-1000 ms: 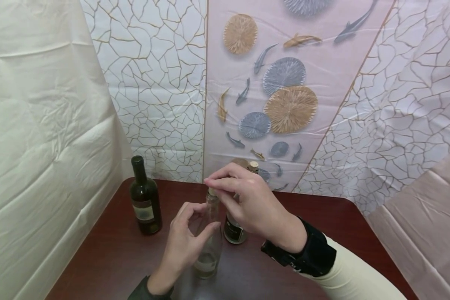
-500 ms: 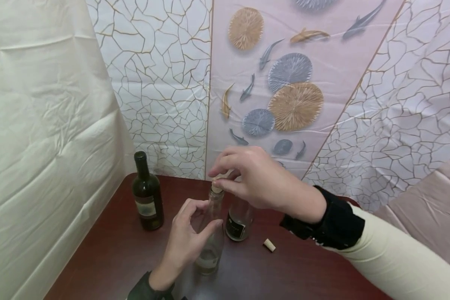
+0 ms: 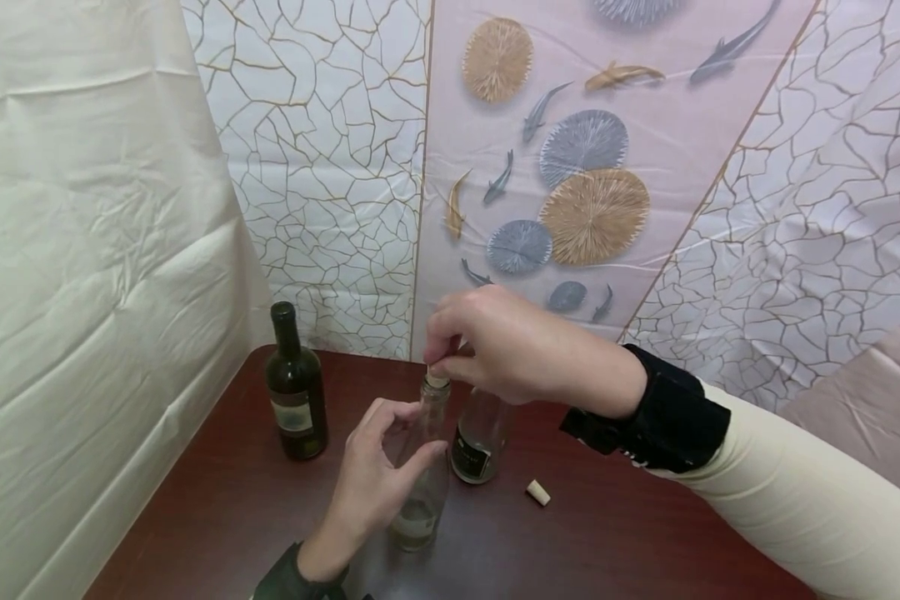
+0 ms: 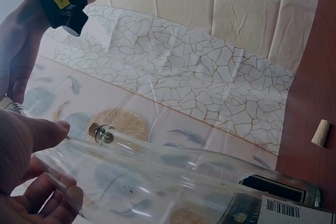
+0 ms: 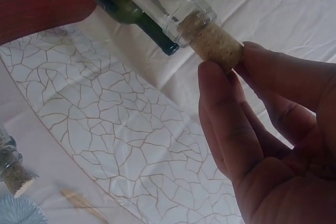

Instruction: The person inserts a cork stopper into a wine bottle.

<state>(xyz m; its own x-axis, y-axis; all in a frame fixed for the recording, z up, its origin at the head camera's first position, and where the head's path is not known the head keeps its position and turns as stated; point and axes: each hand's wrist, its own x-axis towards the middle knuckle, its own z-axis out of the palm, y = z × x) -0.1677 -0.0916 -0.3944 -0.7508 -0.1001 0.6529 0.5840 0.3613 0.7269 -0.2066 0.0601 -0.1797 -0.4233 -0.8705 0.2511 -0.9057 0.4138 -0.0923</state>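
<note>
A clear glass bottle (image 3: 420, 500) stands upright on the table, and my left hand (image 3: 382, 467) grips it round the upper body and neck. In the left wrist view its thumb and curled fingers (image 4: 44, 198) wrap the glass. A cork (image 5: 218, 45) sits partly inside this bottle's mouth. My right hand (image 3: 495, 342) pinches the cork's outer end between thumb and fingers, seen closely in the right wrist view. Just behind to the right is a second clear bottle (image 3: 476, 450) with a black label; its own cork (image 4: 94, 129) is in its neck.
A dark green wine bottle (image 3: 296, 404) stands at the table's back left. One loose cork (image 3: 538, 492) lies on the dark red table (image 3: 570, 550), right of the bottles. Patterned cloth (image 3: 330, 192) hangs behind the table's far edge.
My right hand and forearm have shifted right and up, bringing the loose cork into sight. The right fingers now pinch the cork in the bottle's mouth. My left hand keeps its grip.
</note>
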